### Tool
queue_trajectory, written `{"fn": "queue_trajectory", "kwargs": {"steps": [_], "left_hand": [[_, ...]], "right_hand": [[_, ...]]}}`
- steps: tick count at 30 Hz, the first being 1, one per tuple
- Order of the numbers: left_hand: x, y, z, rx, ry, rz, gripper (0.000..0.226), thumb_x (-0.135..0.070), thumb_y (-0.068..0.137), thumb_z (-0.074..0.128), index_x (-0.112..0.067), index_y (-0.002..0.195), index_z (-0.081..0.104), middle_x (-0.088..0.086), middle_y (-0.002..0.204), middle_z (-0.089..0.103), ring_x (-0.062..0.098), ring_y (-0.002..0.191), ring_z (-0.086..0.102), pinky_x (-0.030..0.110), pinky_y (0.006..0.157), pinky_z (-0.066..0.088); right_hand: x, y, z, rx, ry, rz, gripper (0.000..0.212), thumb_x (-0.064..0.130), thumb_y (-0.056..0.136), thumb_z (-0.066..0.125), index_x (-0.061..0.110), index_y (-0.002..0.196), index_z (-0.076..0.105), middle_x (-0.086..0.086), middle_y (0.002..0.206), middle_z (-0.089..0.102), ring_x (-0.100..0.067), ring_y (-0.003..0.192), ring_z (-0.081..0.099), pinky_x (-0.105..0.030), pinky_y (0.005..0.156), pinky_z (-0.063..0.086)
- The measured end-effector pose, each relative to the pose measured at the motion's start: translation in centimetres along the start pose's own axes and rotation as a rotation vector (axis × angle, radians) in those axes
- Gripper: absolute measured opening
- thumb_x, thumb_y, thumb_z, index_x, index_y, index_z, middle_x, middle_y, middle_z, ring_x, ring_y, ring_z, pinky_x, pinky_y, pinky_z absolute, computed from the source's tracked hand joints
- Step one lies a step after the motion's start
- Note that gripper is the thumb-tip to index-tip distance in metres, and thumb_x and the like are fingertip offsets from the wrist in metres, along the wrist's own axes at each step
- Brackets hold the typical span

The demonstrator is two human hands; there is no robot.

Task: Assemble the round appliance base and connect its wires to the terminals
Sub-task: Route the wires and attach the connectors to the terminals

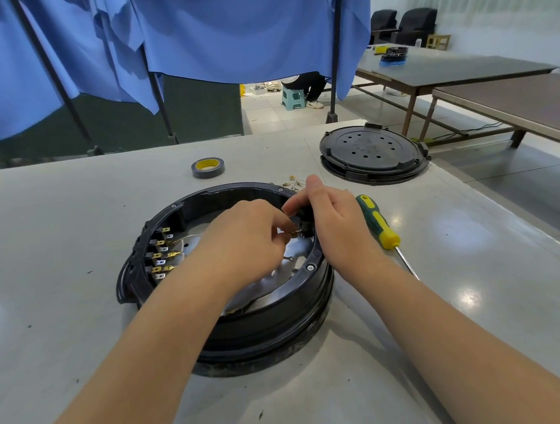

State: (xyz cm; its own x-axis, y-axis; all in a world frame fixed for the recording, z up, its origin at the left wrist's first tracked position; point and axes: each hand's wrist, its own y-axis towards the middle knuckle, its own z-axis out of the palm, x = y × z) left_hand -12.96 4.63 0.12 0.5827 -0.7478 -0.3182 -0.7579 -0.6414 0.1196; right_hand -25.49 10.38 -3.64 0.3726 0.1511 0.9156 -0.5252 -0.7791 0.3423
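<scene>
A workshop; long worktables (456, 68), blue cloth partitions (220, 29), a screwdriver (379, 222).

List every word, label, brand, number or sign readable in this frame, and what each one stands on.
None can be read.
Tape roll: the yellow inner core carries dark marks, too blurred to read.
Round black cover: faint raised marks at its centre, too small to read.
Screwdriver: no print visible on the handle.
Round appliance base: no lettering visible.

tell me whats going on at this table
A person is wiring a round black appliance base. The left hand pinches a small connector inside it, while the right hand grips a black part at the rim. A screwdriver, tape roll and black cover lie nearby.
</scene>
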Motion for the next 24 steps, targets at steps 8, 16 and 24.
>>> {"fn": "queue_trajectory", "kwargs": {"steps": [8,16,24], "left_hand": [[-0.20,0.07,-0.14,-0.001,0.036,-0.018,0.026,-0.020,0.094,0.054,-0.031,0.108,0.073,-0.006,0.103,0.071,0.015,0.089,0.063,0.036,0.083,0.054],[-0.15,0.22,-0.09,-0.044,0.073,-0.028,0.017,-0.022,0.091,0.058,-0.028,0.098,0.072,-0.004,0.093,0.067,0.017,0.086,0.061,0.038,0.079,0.053],[-0.16,0.37,-0.18,-0.034,0.076,-0.011,0.018,-0.019,0.089,0.057,-0.025,0.095,0.074,-0.003,0.093,0.069,0.020,0.087,0.062,0.041,0.080,0.052]], "right_hand": [[-0.04,0.09,0.13,0.007,0.004,0.001,0.056,0.028,0.106,0.030,0.002,0.082,0.074,-0.009,0.081,0.072,-0.020,0.082,0.066,-0.044,0.084,0.052],[-0.25,0.20,0.26,0.008,-0.003,-0.001,0.057,0.030,0.106,0.029,0.005,0.079,0.074,-0.008,0.079,0.071,-0.019,0.082,0.066,-0.044,0.083,0.053],[-0.20,0.36,0.38,0.011,-0.009,-0.007,0.058,0.030,0.105,0.029,0.005,0.077,0.073,-0.009,0.078,0.072,-0.023,0.082,0.066,-0.048,0.084,0.051]]}}
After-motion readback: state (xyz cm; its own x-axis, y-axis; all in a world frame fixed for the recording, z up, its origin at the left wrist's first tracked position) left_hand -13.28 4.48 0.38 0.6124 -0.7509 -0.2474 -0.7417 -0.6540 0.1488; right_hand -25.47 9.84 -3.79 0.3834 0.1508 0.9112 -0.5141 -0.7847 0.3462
